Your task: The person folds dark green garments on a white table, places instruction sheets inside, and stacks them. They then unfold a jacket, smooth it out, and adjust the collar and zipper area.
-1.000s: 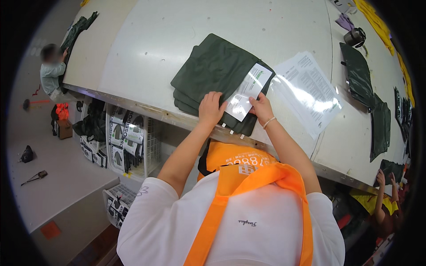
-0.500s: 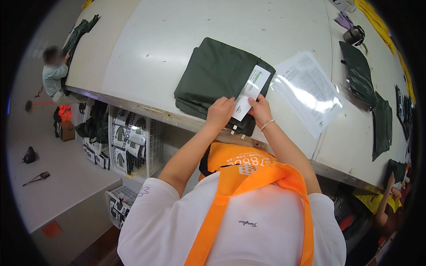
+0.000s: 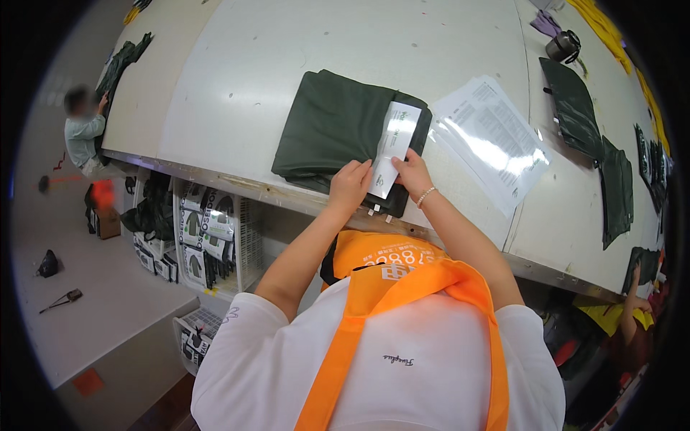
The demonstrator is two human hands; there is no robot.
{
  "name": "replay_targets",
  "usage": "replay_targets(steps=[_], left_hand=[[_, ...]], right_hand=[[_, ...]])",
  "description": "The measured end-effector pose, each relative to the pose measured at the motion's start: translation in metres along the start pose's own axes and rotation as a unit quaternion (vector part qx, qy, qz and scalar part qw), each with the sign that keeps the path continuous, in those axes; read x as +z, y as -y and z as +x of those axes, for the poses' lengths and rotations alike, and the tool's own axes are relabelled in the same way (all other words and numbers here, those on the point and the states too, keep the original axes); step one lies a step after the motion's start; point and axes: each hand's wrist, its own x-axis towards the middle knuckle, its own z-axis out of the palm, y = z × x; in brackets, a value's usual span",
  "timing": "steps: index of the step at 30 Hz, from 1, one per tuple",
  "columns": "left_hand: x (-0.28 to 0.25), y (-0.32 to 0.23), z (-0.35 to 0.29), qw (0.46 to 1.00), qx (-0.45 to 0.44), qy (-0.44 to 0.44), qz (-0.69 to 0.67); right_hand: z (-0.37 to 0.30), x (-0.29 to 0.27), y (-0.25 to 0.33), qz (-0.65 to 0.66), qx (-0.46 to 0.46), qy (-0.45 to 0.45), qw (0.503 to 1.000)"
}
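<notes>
A folded dark green garment (image 3: pixel 327 126), smooth like rainwear, lies at the near edge of the white table. On its right part rests a long white printed card (image 3: pixel 395 140), set at a slant. My right hand (image 3: pixel 413 176) grips the card's right edge, thumb on top and the other fingers partly hidden. At the opposite edge my left hand (image 3: pixel 350 188) is closed, its fingertips at the card's side and over the garment. Small white tags (image 3: pixel 374 210) stick out below the garment's near edge. Printed sheets in a glossy clear sleeve (image 3: pixel 492 140) lie to the right.
More dark green folded pieces (image 3: pixel 571 108) lie farther right, near a dark flask (image 3: pixel 563 47) and a purple cloth (image 3: pixel 545 24). Packed goods fill a white rack (image 3: pixel 248 237) below the table's edge (image 3: pixel 215 176). Another person (image 3: pixel 85 133) works at far left; someone's arm (image 3: pixel 631 309) shows at right.
Little differs: both hands stay at the card. The table and everything on it sit slightly farther left in view, and the card stands a bit more upright.
</notes>
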Motion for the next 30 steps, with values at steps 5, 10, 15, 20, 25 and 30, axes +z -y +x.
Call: replay_targets(steps=[5,10,15,20,25,30], left_hand=[[-0.017,0.002,0.01,0.994,0.013,0.092,0.062],[0.0,0.01,0.052,0.985,0.076,0.155,-0.016],[0.012,0.033,0.055,0.972,0.033,0.228,0.043],[0.005,0.025,0.058,0.948,0.05,0.271,0.156],[0.016,0.002,0.075,0.932,0.177,0.245,0.198],[0.033,0.006,0.085,0.932,0.188,0.278,0.139]], right_hand=[[0.012,-0.012,0.002,0.062,-0.006,0.145,0.987],[0.033,-0.014,0.006,-0.438,-0.273,0.144,0.844],[0.039,-0.002,0.03,-0.641,-0.25,0.087,0.72],[0.016,-0.042,0.073,-0.721,-0.282,0.043,0.631],[-0.002,-0.058,0.088,-0.689,-0.323,0.116,0.638],[-0.021,-0.03,0.061,-0.683,-0.261,0.233,0.641]])
